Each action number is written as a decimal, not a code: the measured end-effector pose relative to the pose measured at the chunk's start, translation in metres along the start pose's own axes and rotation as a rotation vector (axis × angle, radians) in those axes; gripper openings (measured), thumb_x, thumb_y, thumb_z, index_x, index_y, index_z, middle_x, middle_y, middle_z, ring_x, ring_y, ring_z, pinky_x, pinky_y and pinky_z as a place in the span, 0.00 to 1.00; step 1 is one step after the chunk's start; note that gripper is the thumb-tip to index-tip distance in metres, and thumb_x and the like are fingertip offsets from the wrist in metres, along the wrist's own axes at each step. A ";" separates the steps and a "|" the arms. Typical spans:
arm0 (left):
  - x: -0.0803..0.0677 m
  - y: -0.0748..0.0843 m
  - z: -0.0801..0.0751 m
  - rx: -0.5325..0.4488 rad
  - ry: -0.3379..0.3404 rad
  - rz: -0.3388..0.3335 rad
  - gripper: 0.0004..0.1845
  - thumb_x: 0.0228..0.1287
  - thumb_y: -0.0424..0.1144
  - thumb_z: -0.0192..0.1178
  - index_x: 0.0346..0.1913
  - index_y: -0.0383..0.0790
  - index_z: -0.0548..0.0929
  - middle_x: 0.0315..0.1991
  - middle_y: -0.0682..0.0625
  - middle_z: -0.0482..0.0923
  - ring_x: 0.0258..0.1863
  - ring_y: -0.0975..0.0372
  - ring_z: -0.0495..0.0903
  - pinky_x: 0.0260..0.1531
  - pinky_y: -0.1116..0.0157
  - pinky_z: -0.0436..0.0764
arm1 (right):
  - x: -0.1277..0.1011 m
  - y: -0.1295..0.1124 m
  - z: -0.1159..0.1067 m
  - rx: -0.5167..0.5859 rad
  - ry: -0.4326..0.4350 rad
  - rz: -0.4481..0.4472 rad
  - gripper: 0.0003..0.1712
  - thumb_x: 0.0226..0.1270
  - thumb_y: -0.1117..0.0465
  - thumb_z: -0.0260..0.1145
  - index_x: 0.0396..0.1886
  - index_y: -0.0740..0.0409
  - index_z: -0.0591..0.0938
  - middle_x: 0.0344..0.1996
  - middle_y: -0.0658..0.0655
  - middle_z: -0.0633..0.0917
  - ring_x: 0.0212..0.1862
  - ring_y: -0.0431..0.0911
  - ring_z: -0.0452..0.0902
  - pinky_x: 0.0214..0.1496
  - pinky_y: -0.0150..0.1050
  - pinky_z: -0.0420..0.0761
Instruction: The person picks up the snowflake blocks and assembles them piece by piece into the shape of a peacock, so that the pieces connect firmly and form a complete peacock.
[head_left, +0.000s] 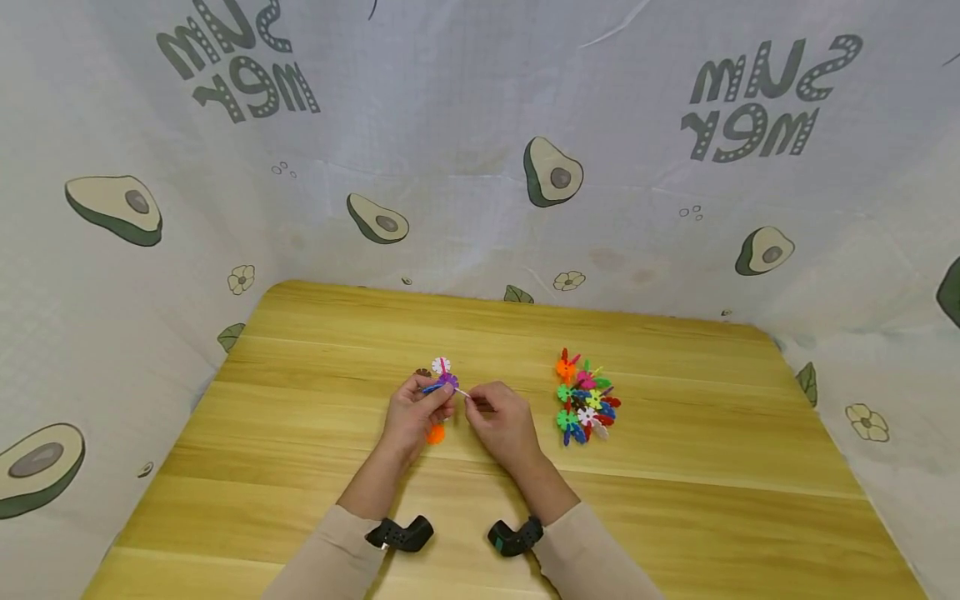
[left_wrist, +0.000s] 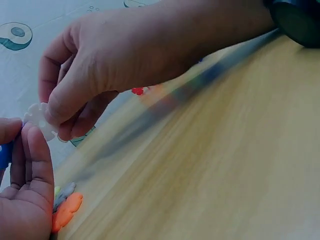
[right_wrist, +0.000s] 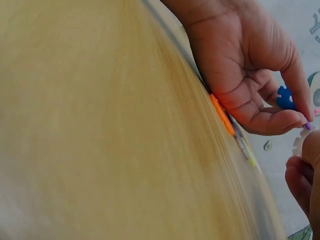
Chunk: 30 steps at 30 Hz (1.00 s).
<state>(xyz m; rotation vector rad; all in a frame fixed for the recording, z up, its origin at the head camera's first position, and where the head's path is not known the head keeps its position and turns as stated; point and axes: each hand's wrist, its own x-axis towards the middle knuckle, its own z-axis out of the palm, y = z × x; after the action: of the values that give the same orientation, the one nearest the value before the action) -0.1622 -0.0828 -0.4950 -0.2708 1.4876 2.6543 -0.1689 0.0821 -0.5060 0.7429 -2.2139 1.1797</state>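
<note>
Between finger and thumb, my left hand point(head_left: 411, 421) pinches a purple notched plastic disc point(head_left: 448, 382). A blue disc point(right_wrist: 285, 97) and a white disc with a pink piece point(head_left: 441, 365) show close around it. My right hand point(head_left: 510, 427) pinches another white notched disc point(left_wrist: 37, 120) by its edge, seen nearly edge-on from the head. This white disc meets the purple one at the left fingertips; how deeply their notches engage is hidden. Under the left hand, an orange disc point(head_left: 436, 434) lies on the table, with grey and yellow pieces beside it in the left wrist view.
A cluster of many-coloured notched discs point(head_left: 587, 407) sits on the wooden table point(head_left: 690, 433), right of my right hand. A brown disc point(head_left: 423, 372) shows just beyond the left hand. Printed white cloth point(head_left: 465, 250) hangs behind the table and at its sides.
</note>
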 end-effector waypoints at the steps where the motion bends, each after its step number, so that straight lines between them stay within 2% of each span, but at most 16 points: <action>1: 0.000 0.000 0.000 0.011 -0.009 0.003 0.12 0.68 0.23 0.59 0.33 0.45 0.75 0.27 0.55 0.87 0.24 0.65 0.84 0.29 0.71 0.86 | 0.000 0.000 0.000 -0.020 -0.001 -0.020 0.01 0.63 0.69 0.71 0.32 0.62 0.85 0.30 0.56 0.87 0.32 0.45 0.88 0.38 0.29 0.88; 4: 0.000 0.000 0.000 0.054 -0.011 0.016 0.12 0.67 0.22 0.60 0.33 0.44 0.75 0.28 0.55 0.86 0.24 0.65 0.84 0.29 0.70 0.87 | 0.001 0.000 -0.002 -0.074 -0.011 -0.048 0.03 0.66 0.66 0.70 0.32 0.62 0.86 0.30 0.55 0.87 0.33 0.44 0.87 0.38 0.29 0.88; 9: 0.001 0.001 0.000 0.152 -0.004 0.039 0.09 0.65 0.22 0.63 0.36 0.38 0.76 0.29 0.53 0.85 0.25 0.63 0.85 0.31 0.69 0.88 | 0.003 -0.002 -0.003 -0.133 -0.010 -0.064 0.03 0.60 0.69 0.74 0.34 0.62 0.88 0.31 0.55 0.88 0.33 0.43 0.87 0.38 0.29 0.88; 15: 0.002 0.001 -0.004 0.209 -0.022 0.019 0.08 0.64 0.21 0.63 0.38 0.33 0.76 0.30 0.52 0.85 0.27 0.62 0.86 0.33 0.68 0.89 | 0.002 -0.004 -0.004 -0.155 0.000 -0.072 0.07 0.57 0.72 0.76 0.34 0.61 0.87 0.32 0.55 0.88 0.35 0.44 0.88 0.41 0.32 0.88; 18: 0.002 0.002 -0.004 0.216 -0.034 0.002 0.08 0.66 0.21 0.63 0.40 0.33 0.74 0.31 0.52 0.84 0.28 0.62 0.86 0.33 0.68 0.89 | 0.002 -0.004 -0.002 -0.117 0.003 -0.038 0.07 0.59 0.71 0.76 0.35 0.61 0.87 0.33 0.56 0.88 0.36 0.45 0.88 0.41 0.33 0.89; 21: 0.002 0.003 -0.003 0.194 -0.030 0.018 0.11 0.68 0.22 0.61 0.45 0.33 0.70 0.32 0.51 0.82 0.28 0.63 0.86 0.35 0.68 0.89 | 0.001 -0.006 0.001 -0.018 -0.021 0.079 0.08 0.61 0.72 0.74 0.40 0.63 0.85 0.36 0.58 0.88 0.38 0.47 0.89 0.42 0.35 0.89; 23: 0.002 0.005 -0.003 0.148 -0.005 0.045 0.15 0.69 0.22 0.59 0.53 0.33 0.67 0.35 0.52 0.81 0.29 0.64 0.86 0.37 0.69 0.89 | 0.000 -0.007 0.004 0.020 -0.063 0.162 0.10 0.63 0.71 0.73 0.44 0.64 0.84 0.39 0.60 0.88 0.40 0.48 0.89 0.43 0.37 0.90; 25: 0.003 0.008 -0.004 0.077 0.029 0.076 0.22 0.70 0.22 0.57 0.62 0.33 0.63 0.37 0.53 0.79 0.30 0.65 0.86 0.38 0.70 0.88 | -0.001 -0.010 0.006 -0.004 -0.147 0.196 0.12 0.65 0.69 0.72 0.48 0.63 0.84 0.43 0.60 0.87 0.44 0.49 0.88 0.48 0.39 0.89; 28: 0.004 0.012 -0.007 -0.037 0.070 0.109 0.28 0.71 0.21 0.54 0.70 0.34 0.59 0.39 0.53 0.77 0.32 0.66 0.85 0.39 0.72 0.87 | -0.003 -0.013 0.007 -0.115 -0.304 0.094 0.14 0.67 0.66 0.71 0.51 0.59 0.85 0.49 0.56 0.88 0.52 0.50 0.84 0.58 0.44 0.85; 30: 0.005 0.012 -0.008 -0.082 0.077 0.111 0.27 0.71 0.20 0.52 0.70 0.34 0.61 0.39 0.52 0.76 0.33 0.66 0.85 0.39 0.72 0.87 | -0.004 -0.014 0.008 -0.177 -0.374 -0.015 0.12 0.67 0.63 0.71 0.50 0.55 0.87 0.50 0.54 0.89 0.55 0.51 0.81 0.62 0.47 0.81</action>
<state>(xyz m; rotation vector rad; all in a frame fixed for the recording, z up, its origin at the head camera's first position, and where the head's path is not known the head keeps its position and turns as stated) -0.1678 -0.0958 -0.4896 -0.3081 1.4577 2.8278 -0.1581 0.0696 -0.5042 0.9667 -2.5689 0.8765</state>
